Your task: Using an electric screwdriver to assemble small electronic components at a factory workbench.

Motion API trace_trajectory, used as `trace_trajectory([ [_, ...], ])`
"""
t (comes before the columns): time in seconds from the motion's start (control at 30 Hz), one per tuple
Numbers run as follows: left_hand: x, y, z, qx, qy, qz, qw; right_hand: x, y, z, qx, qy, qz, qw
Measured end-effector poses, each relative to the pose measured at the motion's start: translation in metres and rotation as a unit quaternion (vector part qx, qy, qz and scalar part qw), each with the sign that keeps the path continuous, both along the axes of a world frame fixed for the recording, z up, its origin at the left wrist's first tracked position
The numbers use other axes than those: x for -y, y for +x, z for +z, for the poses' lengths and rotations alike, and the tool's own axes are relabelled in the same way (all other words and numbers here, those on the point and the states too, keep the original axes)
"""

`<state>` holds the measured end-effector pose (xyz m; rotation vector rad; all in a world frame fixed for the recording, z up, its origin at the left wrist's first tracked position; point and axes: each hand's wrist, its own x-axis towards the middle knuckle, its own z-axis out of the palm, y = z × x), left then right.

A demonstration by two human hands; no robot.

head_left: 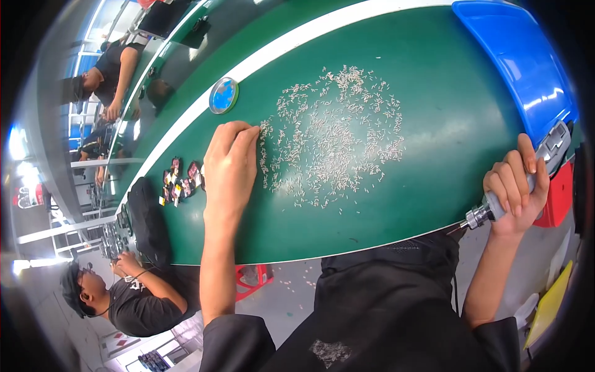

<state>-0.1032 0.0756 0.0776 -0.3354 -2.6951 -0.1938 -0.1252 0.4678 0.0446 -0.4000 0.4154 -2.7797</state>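
Observation:
Many tiny pale, rod-like pieces (334, 146) lie scattered in a broad patch on the green tabletop (434, 80). My left hand (230, 164) is at the patch's left edge, thumb and fingertips pinched together. Whatever lies in that pinch, if anything, is too small to make out. At the right, my right hand (515, 186) is closed round a grey electric screwdriver (494, 206). Its metal chuck and thin bit point down and left, by the table's near edge. Part of its body is hidden behind my fingers.
A round dish (224, 95) with blue contents stands beyond my left hand. Small dark packets (178, 181) and a black bag (149, 220) lie left. A blue bin (524, 59) is far right, above a red container (558, 195). Other people (139, 288) sit at the left.

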Motion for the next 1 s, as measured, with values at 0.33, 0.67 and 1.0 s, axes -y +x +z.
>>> trace_trajectory([
  [0.33, -0.029, 0.04, 0.001, 0.05, 0.175, -0.001, 0.983, 0.005, 0.002, -0.001, -0.017, 0.019, -0.001, 1.0],
  [0.67, -0.146, 0.087, -0.013, 0.152, 0.73, -0.156, 0.648, 0.054, 0.015, 0.062, -0.006, -0.04, -0.038, 0.998],
  [1.0, -0.17, 0.089, -0.012, 0.187, 0.778, -0.142, 0.582, 0.052, 0.021, 0.056, -0.022, -0.022, -0.034, 0.999],
])
